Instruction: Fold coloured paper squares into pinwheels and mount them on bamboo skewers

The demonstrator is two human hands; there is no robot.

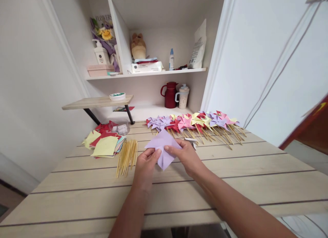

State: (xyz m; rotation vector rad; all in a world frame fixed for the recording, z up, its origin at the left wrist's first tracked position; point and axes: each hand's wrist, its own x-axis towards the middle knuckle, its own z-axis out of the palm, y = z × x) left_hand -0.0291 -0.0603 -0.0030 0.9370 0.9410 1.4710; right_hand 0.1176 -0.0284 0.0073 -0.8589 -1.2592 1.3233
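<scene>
- Several coloured paper squares, yellow and red uppermost, are being observed in a loose stack at the left of the wooden table.
- Just right of that stack, a bundle of thin wooden sticks is being noted, lying flat on the table with its ends pointing roughly toward and away from the person.
- The left hand is being closed on the lilac paper sheet: the thumb is being pressed on top near the sheet's left part, and the other fingers are being hidden beneath it.
- The lilac paper sheet is being held between both hands near the middle of the table, low over the boards, one corner pointing toward the person. Whether it is touching the table cannot be told.
- The right hand is being pinched on the sheet's right part, thumb on top.
- Behind the hands, a row of paper pinwheels on sticks is being seen along the far edge of the table, running from centre to right in purple, red, pink and yellow.
- Farther back, a red jug and a speckled cup are being seen side by side on the low shelf.
</scene>
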